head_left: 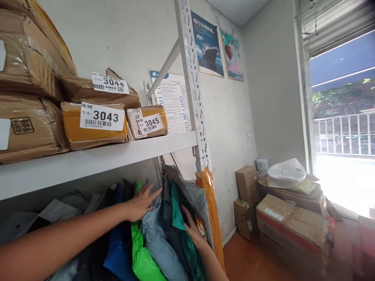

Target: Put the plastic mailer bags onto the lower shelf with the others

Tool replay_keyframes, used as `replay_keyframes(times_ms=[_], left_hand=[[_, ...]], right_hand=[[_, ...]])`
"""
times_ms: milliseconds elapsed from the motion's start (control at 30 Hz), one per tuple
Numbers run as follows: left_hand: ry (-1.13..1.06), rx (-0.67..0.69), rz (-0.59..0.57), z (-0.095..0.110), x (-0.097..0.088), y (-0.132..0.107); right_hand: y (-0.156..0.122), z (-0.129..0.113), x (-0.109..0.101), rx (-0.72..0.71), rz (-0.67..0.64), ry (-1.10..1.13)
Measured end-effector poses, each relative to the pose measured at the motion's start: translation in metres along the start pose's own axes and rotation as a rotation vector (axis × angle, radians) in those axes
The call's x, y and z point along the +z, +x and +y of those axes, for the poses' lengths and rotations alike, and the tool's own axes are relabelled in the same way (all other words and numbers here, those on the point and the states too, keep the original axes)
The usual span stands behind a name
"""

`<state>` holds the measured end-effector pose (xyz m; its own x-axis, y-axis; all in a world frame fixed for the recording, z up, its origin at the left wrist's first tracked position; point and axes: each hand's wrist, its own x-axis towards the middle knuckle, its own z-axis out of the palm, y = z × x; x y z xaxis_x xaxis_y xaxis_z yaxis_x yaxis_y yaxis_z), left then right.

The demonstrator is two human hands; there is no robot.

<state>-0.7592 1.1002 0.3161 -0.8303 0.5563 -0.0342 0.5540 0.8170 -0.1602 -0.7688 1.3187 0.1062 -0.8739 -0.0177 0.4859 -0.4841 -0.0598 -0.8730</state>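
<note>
My left hand [143,203] reaches in under the shelf beam, fingers spread over the tops of a bright green plastic mailer bag [142,249] and a grey-blue mailer bag [159,238]. On the right, my right hand [193,230] lies with fingers apart against the side of a dark green mailer bag [179,208]. A black mailer bag [166,203] stands between the grey-blue and dark green ones. Left of my left hand is a blue mailer bag [118,238]. The bags stand upright, packed side by side, and their lower ends are out of view.
A white shelf beam [102,160] crosses above my hands, bearing labelled parcels [101,119]. The perforated post [190,78], wrapped in orange tape [213,218] lower down, stands right of my right hand. Cardboard boxes [293,222] stand on the floor at the right.
</note>
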Motion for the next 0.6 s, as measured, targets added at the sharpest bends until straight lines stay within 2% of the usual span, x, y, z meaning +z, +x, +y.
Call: replay_keyframes(times_ms=[100,200,233,300,333,367,400,500,533,600], left_hand=[[-0.123,0.12,-0.114,0.012,0.017,0.003],[-0.095,0.103,-0.186,0.021,0.007,0.006],[-0.075,0.089,-0.18,0.025,-0.001,0.008],[-0.063,0.107,-0.05,0.032,-0.019,0.011],[-0.059,0.157,0.029,0.036,-0.025,0.013],[-0.057,0.219,0.06,0.04,-0.029,0.014],[-0.051,0.272,0.026,0.043,-0.031,0.014],[-0.003,0.31,-0.227,0.05,-0.028,0.013],[0.008,0.296,-0.266,0.05,-0.027,0.012],[0.023,0.277,-0.258,0.051,-0.024,0.01]], right_hand=[[-0.006,0.004,-0.001,-0.123,-0.135,-0.135],[-0.013,0.004,0.0,-0.141,-0.182,-0.158],[-0.015,0.004,0.001,-0.131,-0.192,-0.172],[-0.018,0.004,0.001,-0.114,-0.199,-0.211],[-0.02,0.004,0.002,-0.112,-0.189,-0.229],[-0.022,0.004,0.002,-0.112,-0.177,-0.244],[-0.024,0.004,0.002,-0.114,-0.166,-0.256],[-0.03,0.001,0.002,-0.082,-0.167,-0.305],[-0.032,-0.001,0.001,-0.035,-0.133,-0.318],[-0.034,-0.004,-0.001,0.118,0.045,-0.303]])
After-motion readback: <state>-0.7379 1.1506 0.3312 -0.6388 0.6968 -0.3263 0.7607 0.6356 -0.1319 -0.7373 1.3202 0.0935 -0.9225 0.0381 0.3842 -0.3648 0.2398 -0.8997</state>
